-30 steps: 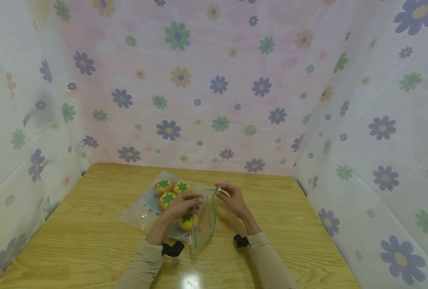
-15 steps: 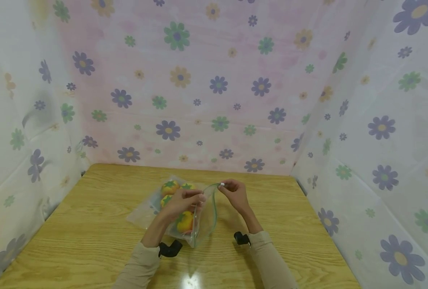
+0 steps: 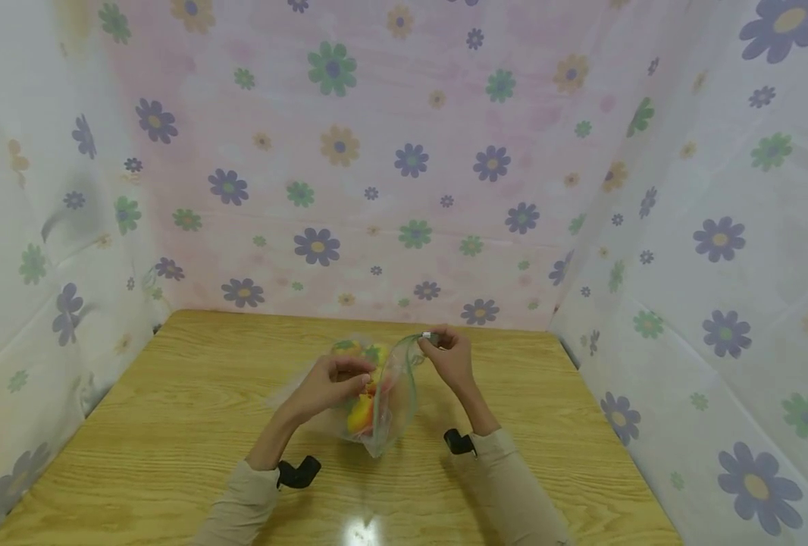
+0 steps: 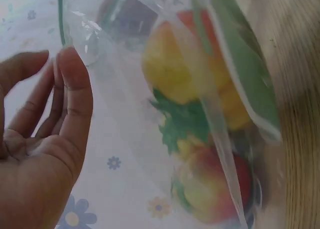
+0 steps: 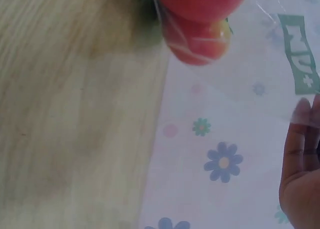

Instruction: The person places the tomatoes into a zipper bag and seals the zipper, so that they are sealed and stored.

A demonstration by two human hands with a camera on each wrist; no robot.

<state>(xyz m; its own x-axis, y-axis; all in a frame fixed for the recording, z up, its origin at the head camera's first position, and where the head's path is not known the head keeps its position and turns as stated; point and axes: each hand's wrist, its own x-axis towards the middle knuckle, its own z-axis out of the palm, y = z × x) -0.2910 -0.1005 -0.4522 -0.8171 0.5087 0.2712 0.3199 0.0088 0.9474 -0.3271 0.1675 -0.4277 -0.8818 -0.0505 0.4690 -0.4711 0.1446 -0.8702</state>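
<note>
A clear zip bag (image 3: 396, 406) with a green-edged mouth hangs tilted from my right hand (image 3: 453, 358). That hand pinches the white slider (image 3: 427, 335) at the bag's upper corner. Inside are several round yellow-red fruits (image 3: 361, 415) with green star-shaped tops, bunched together behind the mouth. My left hand (image 3: 318, 388) is at the bag's left side, overlapping it in the head view. In the left wrist view its thumb and fingers (image 4: 77, 104) stand apart, one fingertip right by the bag's green edge. Two fruits (image 4: 207, 186) show close up through the plastic there.
The wooden table (image 3: 533, 425) spreads under both hands. Flower-patterned cloth (image 3: 411, 227) rises behind it and on both sides. A green printed label (image 5: 300, 54) on the bag shows in the right wrist view. Each wrist wears a black mount (image 3: 299, 472).
My right hand has risen, drawing the bag right and up. The fruits have shifted right and bunched together. My left hand has loosened from the bag's edge and moved slightly left.
</note>
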